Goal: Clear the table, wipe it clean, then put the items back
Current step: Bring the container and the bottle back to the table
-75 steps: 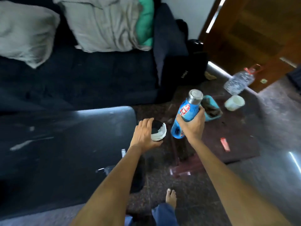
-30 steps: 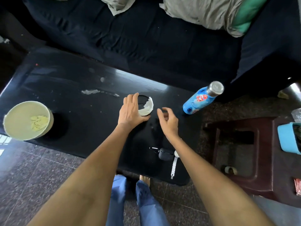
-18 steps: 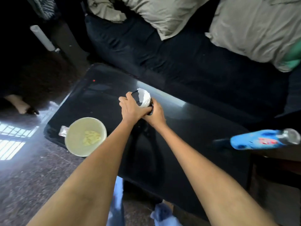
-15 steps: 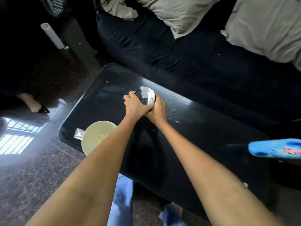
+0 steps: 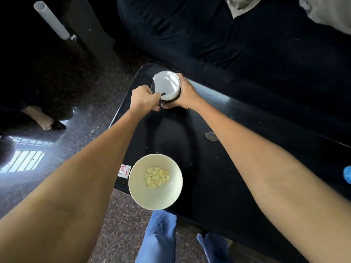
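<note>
A black mesh holder (image 5: 164, 103) with white tissue paper (image 5: 167, 84) in it sits at the far left corner of the black table (image 5: 218, 168). My right hand (image 5: 185, 95) wraps its right side. My left hand (image 5: 143, 97) grips its left side near the base. A cream bowl (image 5: 155, 181) with pale yellow pieces stands at the table's near left edge. A small red-and-white sachet (image 5: 124, 170) lies just left of the bowl. The blue bottle (image 5: 347, 174) shows only as a sliver at the right edge.
A dark sofa (image 5: 247, 44) with grey cushions (image 5: 326, 14) runs behind the table. A white pipe (image 5: 51, 19) leans at the upper left. Another person's bare foot (image 5: 41, 118) rests on the speckled floor at left. My jeans-clad legs (image 5: 157, 240) are below the table edge.
I set the blue bottle on the table's right end, then brought my right hand onto the tissue holder. Both hands carried it leftward to the table's far left corner.
</note>
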Demonstrator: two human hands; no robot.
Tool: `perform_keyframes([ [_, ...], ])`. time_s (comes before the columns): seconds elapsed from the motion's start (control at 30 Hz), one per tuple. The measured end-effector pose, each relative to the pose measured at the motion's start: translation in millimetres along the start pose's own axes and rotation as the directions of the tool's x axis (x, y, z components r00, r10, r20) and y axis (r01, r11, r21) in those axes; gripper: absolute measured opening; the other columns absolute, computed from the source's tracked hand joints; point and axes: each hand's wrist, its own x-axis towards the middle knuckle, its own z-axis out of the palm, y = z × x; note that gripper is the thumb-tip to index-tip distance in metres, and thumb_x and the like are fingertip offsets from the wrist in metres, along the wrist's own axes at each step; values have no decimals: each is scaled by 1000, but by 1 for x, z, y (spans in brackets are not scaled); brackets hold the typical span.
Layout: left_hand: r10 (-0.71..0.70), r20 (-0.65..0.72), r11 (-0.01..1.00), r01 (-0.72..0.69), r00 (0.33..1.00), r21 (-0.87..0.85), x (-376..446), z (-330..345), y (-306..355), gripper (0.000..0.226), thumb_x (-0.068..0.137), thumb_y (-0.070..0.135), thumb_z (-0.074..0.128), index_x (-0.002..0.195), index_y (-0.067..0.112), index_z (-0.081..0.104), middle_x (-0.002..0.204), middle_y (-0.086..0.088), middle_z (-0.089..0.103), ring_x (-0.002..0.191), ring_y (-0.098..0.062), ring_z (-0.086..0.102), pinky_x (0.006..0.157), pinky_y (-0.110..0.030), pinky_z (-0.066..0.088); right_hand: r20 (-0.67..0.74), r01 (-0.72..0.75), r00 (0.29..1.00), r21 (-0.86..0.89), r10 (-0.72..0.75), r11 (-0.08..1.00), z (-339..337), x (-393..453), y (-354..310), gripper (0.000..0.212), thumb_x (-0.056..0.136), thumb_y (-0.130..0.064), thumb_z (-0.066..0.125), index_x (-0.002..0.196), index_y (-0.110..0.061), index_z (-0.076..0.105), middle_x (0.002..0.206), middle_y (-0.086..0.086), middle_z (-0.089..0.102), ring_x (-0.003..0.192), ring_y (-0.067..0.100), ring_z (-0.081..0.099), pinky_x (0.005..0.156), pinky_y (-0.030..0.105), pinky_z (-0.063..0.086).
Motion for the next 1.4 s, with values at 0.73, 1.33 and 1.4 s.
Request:
perform_keyframes([
  [0.73,95,-168,990,-111,981,-89,-2,7,-26,37,94,26,40,61,9,40,57,3,41,57,-18,64,46,-16,52,111,-8,994,-59,15,998,3,10,-25,96,66,2,73,142,-25,22,130,5,48,112,24,52,90,41,52],
  [1.33,517,-218,838,-437,828,328,-187,182,23,38,92,20,43,129,12,44,117,-9,53,111,-27,48,88,-42,36,-614,-155,755,172,229,973,-62,-245,136,27,94,-24,53,114,-7,59,102,10,67,85,22,62,76,35,48],
  [1.4,559,-75,798,-511,826,319,-239,230,26,34,94,20,42,127,12,45,116,-7,53,111,-25,48,89,-40,36,-657,-149,714,194,241,970,-74,-302,162,25,93,-22,55,112,-6,60,98,11,67,77,20,60,74,35,49],
])
